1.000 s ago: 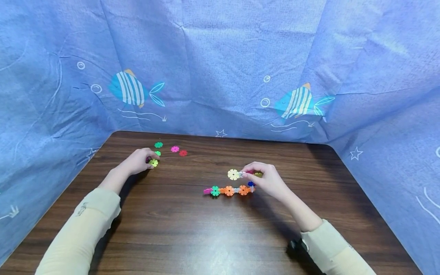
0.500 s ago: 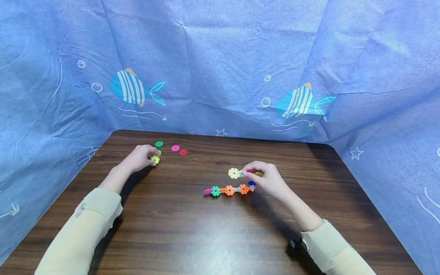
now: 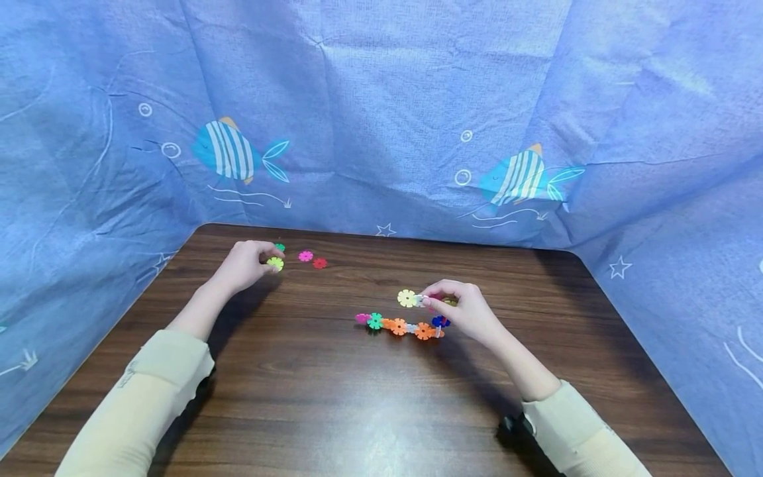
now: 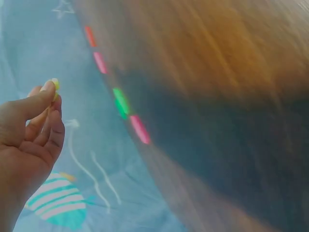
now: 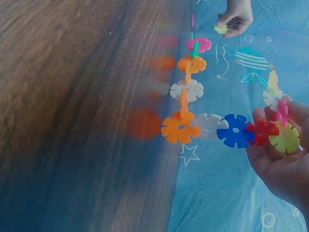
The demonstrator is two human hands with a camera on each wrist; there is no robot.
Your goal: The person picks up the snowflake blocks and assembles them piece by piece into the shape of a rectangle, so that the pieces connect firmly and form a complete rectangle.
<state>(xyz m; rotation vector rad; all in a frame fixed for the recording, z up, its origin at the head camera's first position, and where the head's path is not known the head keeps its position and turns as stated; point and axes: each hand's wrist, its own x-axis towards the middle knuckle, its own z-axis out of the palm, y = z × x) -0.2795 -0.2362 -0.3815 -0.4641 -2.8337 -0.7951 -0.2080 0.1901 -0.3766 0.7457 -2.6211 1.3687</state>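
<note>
My left hand pinches a yellow flower-shaped plastic disc between thumb and fingertips, above the far left of the table. In the left wrist view only the edge of that disc shows past the thumb. My right hand grips a chain of interlocked flower discs right of the middle. The right wrist view shows the chain bending in a U, from a pink disc through orange, white, blue, red and yellow-green to a pale yellow disc. Fingers hide part of the near end.
Loose discs lie at the far left of the brown table: a green disc, a pink disc and a red disc. Another pink disc shows in the left wrist view. A blue fish-print cloth hangs behind the table.
My left hand has lifted with the yellow disc, rising and shifting slightly right in the head view. The right hand has stayed nearly in place; the chain's hanging part has swung a little.
</note>
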